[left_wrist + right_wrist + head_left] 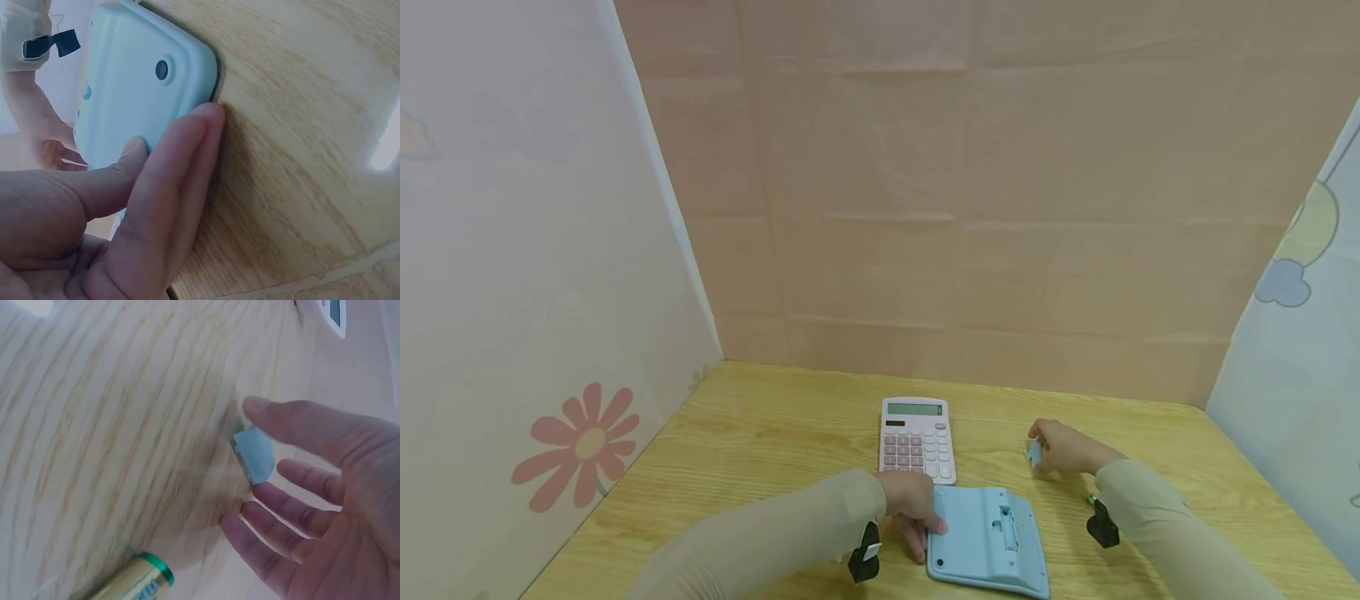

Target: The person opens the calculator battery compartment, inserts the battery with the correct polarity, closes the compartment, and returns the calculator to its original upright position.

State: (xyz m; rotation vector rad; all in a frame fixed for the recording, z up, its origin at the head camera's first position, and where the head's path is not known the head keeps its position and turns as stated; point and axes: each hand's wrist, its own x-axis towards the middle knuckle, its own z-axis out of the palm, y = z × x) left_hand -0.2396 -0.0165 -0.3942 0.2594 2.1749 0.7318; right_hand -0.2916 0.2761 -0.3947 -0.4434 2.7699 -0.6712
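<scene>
A light blue calculator (966, 533) lies face down on the wooden table, its battery compartment (1007, 529) uncovered. My left hand (912, 500) grips its left edge, with the thumb (132, 153) on the back and straight fingers along the side. To the right of it, my right hand (1067, 447) pinches a small light blue battery cover (255, 453) between thumb and fingers, close over the table. Near the right wrist lies a gold battery (139, 581) with a green end; in the head view the sleeve and wrist camera mostly hide it.
A pink calculator (917, 442) lies face up just beyond the blue one, its display reading 0. Behind the wooden table (790, 417) stands a tan backdrop (925, 208), with patterned panels (587, 250) at both sides.
</scene>
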